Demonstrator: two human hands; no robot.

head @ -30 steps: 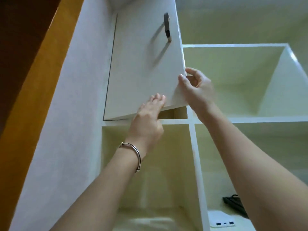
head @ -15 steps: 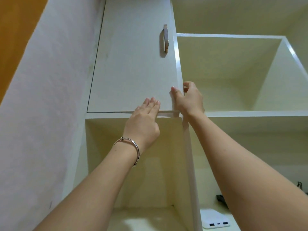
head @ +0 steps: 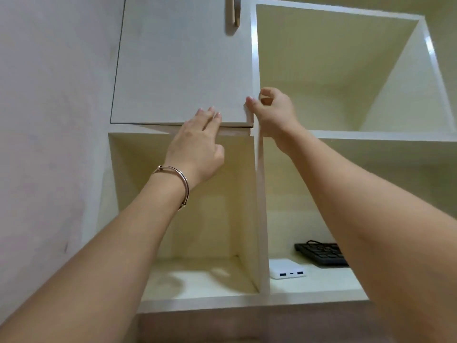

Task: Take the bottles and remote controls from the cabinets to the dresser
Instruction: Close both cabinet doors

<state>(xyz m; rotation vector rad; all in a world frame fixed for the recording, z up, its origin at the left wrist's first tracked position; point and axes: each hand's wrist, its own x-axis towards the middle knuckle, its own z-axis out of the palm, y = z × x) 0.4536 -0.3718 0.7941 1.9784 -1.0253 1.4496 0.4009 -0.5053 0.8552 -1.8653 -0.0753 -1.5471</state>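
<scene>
We press left hand (head: 197, 142), fingers straight, flat on cabinet door (head: 183, 65) bottom edge; right hand (head: 274, 115) pinches door's free lower-right corner, directly below handle (head: 235, 11). Hinge side lies left. No bottles or remote controls in view; only power bank (head: 286, 268), keyboard (head: 321, 253) lower right

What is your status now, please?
Left hand flat on door. Right hand pinches door corner. No bottles or remotes in view; keyboard, power bank on lower shelf.

Above your left hand (head: 197, 142), the door (head: 183, 65) hides its compartment, and its handle (head: 233, 11) runs off the top edge. Below your right hand (head: 274, 115), your forearm (head: 358, 206) covers part of the keyboard (head: 319, 253).
</scene>
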